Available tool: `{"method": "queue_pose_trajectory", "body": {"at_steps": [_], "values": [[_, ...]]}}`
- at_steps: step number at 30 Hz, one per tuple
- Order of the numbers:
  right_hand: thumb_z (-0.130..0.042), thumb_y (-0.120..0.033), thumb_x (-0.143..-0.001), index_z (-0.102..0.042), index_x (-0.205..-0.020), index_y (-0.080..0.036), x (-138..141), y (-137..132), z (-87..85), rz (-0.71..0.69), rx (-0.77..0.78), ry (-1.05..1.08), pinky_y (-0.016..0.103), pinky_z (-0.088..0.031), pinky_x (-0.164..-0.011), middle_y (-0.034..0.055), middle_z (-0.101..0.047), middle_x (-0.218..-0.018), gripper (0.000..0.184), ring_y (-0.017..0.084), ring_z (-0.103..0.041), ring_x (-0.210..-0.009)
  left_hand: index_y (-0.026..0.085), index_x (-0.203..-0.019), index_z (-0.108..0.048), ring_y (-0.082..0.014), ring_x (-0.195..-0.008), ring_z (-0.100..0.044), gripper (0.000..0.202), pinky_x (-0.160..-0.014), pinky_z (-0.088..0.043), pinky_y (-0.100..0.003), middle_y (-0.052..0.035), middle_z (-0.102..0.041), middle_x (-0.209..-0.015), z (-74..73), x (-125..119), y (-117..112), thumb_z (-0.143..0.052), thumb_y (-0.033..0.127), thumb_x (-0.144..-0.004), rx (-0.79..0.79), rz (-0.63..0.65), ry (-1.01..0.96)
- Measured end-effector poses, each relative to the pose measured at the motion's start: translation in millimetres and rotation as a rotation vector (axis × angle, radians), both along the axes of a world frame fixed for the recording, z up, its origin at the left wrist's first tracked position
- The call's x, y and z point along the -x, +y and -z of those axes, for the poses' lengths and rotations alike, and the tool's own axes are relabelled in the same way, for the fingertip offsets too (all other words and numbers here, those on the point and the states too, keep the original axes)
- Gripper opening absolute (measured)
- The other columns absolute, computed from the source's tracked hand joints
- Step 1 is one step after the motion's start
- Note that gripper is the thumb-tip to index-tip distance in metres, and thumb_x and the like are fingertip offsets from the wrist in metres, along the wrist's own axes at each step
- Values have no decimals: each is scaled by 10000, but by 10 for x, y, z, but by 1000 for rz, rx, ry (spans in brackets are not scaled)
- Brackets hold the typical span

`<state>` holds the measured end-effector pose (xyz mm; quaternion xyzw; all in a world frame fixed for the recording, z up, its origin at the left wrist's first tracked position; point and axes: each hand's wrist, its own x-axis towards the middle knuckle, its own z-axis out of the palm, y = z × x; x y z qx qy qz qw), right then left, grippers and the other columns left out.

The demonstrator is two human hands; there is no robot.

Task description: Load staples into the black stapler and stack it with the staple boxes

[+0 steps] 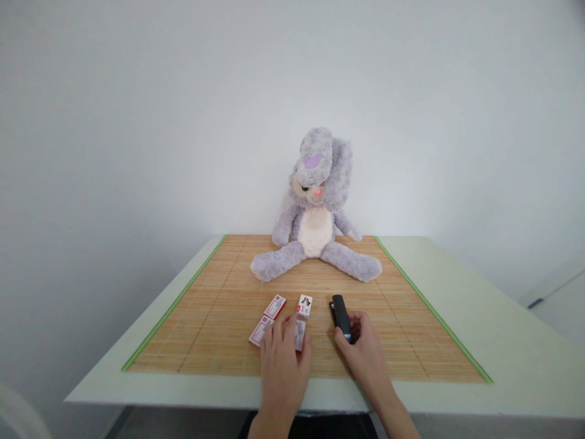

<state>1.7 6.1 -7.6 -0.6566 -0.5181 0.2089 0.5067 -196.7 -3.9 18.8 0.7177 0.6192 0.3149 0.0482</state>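
A black stapler (339, 314) is gripped at its near end by my right hand (364, 349), with the thumb on the left and the fingers curled on the right. My left hand (283, 360) lies palm down with fingers stretched forward, touching small boxes. Two flat red-and-white boxes (275, 306) lie end to end in a slanted row, the nearer one (259, 330) partly under my fingertips. A small white box (304, 305) bears a dark picture and a red mark. Just nearer, a pale box face (300, 334) shows between my left thumb and index finger, partly hidden.
A bamboo mat (196, 323) with green edging covers much of the white table (457, 292). At the back sits a grey plush rabbit (315, 231), legs spread, against the white wall (183, 122). The table's near edge runs under my wrists.
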Motion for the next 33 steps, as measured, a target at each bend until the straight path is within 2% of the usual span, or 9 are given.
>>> {"method": "queue_pose_trajectory", "body": {"at_steps": [4,8,12,14,16,18,20,27,33], "values": [[-649,-447,-844,-602,-1059,-228,-41,-132,36,57,-16,-63,380,-535,-772,55,-703,-925,310,250,-664,-832,231,-1423,-575,-321,-1285,-509,450,-1111,-396,-482,-106,-608,-1388,5,-298,220,-478,353,-1001,59,62,0],[-616,-442,-886,-642,-1146,-214,-184,-332,56,19,-18,-140,387,-536,-855,92,-715,-1072,346,263,-673,-968,275,-1486,-500,-288,-1295,-509,514,-1102,-401,-447,-70,-583,-1427,41,-338,325,-529,291,-973,65,138,-4],[-576,-427,-941,-686,-1192,-238,-345,-389,-29,-103,-27,-219,398,-525,-947,98,-710,-1181,333,270,-660,-1079,224,-1379,-577,-303,-1227,-541,456,-1050,-424,-454,-100,-617,-1328,96,-224,147,-607,294,-930,41,-8,-16],[-573,-406,-956,-703,-1219,-255,-383,-322,-107,-178,-22,-283,417,-504,-992,95,-710,-1210,330,279,-643,-1123,239,-1281,-636,-291,-1150,-574,339,-998,-445,-444,-87,-651,-1232,104,-171,8,-578,278,-949,54,1,-17],[-568,-374,-967,-706,-1253,-268,-381,-204,-190,-258,-17,-345,431,-486,-1015,91,-711,-1226,335,284,-625,-1147,286,-1257,-655,-277,-1129,-584,313,-974,-455,-432,-64,-665,-1214,90,-141,-113,-575,276,-955,66,123,-11],[-561,-332,-972,-697,-1285,-272,-350,-65,-264,-342,-15,-386,432,-469,-1030,85,-706,-1253,347,278,-609,-1164,333,-1292,-647,-281,-1172,-570,362,-990,-455,-436,-49,-651,-1282,64,-127,-190,-636,329,-929,64,261,-6],[-563,-296,-969,-692,-1297,-273,-315,64,-326,-417,-11,-406,424,-454,-1040,77,-698,-1279,353,268,-598,-1179,359,-1351,-619,-291,-1229,-545,441,-1022,-447,-452,-44,-618,-1367,51,-115,-216,-667,401,-915,45,309,-6],[-666,-268,-893,-723,-1195,-269,-189,278,-509,-531,40,-467,389,-436,-983,61,-722,-1172,307,259,-591,-1127,351,-1440,-566,-336,-1314,-492,494,-1142,-325,-593,-59,-592,-1437,121,-92,-141,-592,470,-961,-52,170,66],[-793,-306,-803,-731,-987,-260,329,387,-693,-468,-5,-564,383,-405,-961,43,-687,-1083,199,261,-560,-1099,344,-1308,-653,-332,-1311,-493,425,-1212,-220,-637,-44,-630,-1372,70,-145,-175,-644,514,-918,-56,126,59]]}}
